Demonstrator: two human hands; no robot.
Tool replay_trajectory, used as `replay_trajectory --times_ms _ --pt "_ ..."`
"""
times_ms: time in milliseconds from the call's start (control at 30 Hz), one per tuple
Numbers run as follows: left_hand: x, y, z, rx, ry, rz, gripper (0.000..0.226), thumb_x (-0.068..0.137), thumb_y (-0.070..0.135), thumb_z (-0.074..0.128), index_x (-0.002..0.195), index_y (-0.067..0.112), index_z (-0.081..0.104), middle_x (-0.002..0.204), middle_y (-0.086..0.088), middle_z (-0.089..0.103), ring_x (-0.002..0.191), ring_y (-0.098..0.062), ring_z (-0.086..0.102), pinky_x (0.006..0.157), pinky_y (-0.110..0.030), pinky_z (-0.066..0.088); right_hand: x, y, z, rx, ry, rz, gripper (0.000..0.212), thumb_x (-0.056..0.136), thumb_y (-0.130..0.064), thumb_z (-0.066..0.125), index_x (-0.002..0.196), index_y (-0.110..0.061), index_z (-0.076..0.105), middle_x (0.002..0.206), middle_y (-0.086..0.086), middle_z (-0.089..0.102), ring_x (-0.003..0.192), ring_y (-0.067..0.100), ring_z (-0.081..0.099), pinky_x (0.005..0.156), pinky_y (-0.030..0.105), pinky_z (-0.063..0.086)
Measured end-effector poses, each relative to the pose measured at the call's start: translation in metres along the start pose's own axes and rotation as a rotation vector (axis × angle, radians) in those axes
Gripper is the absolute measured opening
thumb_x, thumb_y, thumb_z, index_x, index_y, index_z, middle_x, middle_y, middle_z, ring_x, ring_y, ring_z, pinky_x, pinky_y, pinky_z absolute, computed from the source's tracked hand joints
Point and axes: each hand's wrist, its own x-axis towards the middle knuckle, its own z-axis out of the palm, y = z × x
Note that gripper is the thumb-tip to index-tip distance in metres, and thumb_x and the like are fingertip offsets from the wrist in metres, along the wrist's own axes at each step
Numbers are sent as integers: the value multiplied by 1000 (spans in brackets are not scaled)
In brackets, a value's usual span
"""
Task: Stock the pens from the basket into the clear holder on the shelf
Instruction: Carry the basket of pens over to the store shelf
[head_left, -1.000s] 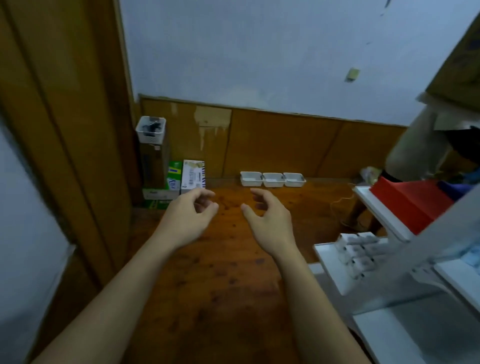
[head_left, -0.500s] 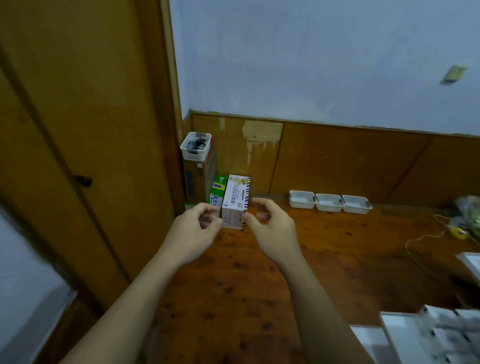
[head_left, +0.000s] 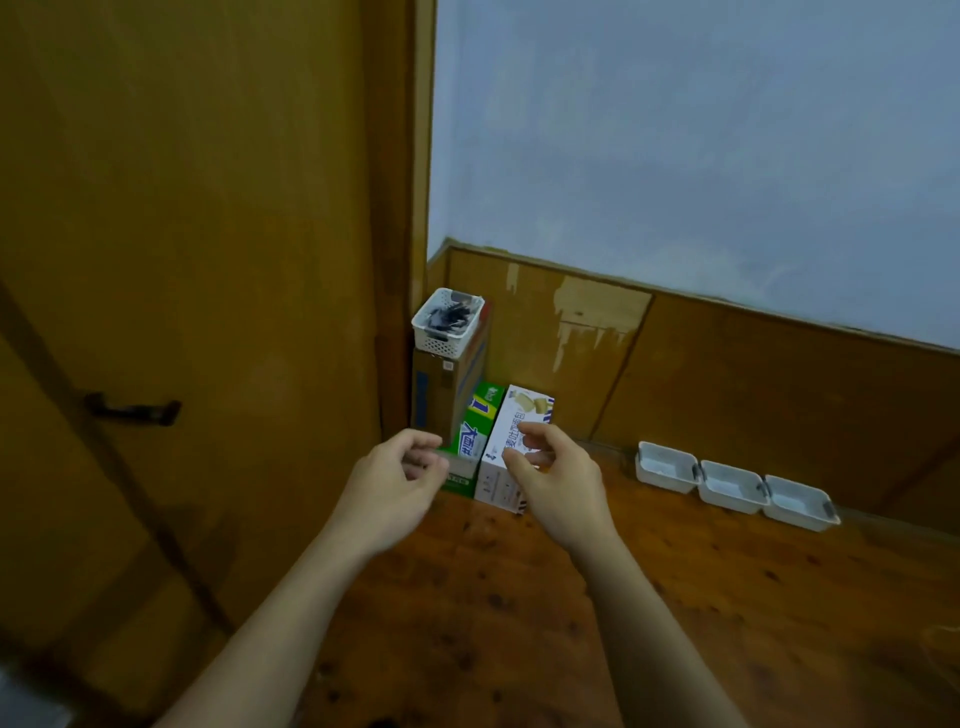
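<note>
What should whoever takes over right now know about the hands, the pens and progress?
Left hand: empty, fingers loosely curled.
Right hand: the same.
White basket, with dark pens in it, sits on a tall cardboard box in the corner.
Clear holder and shelf: out of view.
Done: no pen in hand yet.
Left: reach the basket, carry pens to the holder.

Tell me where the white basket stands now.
The white basket sits left of centre in the head view, atop a cardboard box in the corner beside the wooden door.

Basket (head_left: 441, 343) showing white lattice; pens (head_left: 451, 314) looking dark; green box (head_left: 478, 431); white box (head_left: 501, 441) carrying blue print; trays (head_left: 732, 486) white; floor (head_left: 701, 597) speckled brown.
</note>
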Motion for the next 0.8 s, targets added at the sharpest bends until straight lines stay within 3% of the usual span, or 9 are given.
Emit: replay_trajectory --times_ms 233,367,533,633,733,800 --pt "133 -37 -12 -208 -23 -126 23 95 28 56 118 25 59 103 14 57 99 -3 55 71 -16 44 129 -7 61 -35 -57 18 40 93 -31 61 131 -21 54 124 -7 60 105 8 58 87 33 54" --pt "200 -45 -29 -217 -51 -143 21 96 27 55 117 25 58 100 16 56 88 5 53 59 -9 42 190 -12 83 -43 -61 67 40 93 -33 61 131 -22 54 124 -8 61 104 7 60 88 34 54" --pt "266 -57 -34 -273 -62 -199 17 95 29 56 110 27 62 102 9 62 97 -7 60 79 -29 51 252 -22 98 13 -54 89 36 94 -30 60 129 -20 56 107 -10 61 99 9 60 84 35 55" --pt "299 -65 -25 -287 -88 -242 14 95 29 56 107 29 63 105 7 63 101 -10 60 87 -34 51 292 -20 98 35 -42 95 36 94 -33 60 128 -22 56 113 -7 63 100 11 61 85 39 55" --pt "334 -71 -9 -300 -92 -316 14 96 27 55 106 30 63 107 5 63 101 -12 60 87 -35 51 339 -10 97 41 -62 111 37 94 -34 59 128 -22 56 118 -4 63 100 13 63 85 40 55" --pt "358 -73 6 -332 -87 -362 14 97 23 54 107 26 63 106 3 64 98 -11 62 79 -29 52 374 2 97 46 -73 114 36 93 -35 59 127 -22 56 118 -4 63 98 14 63 82 39 55"
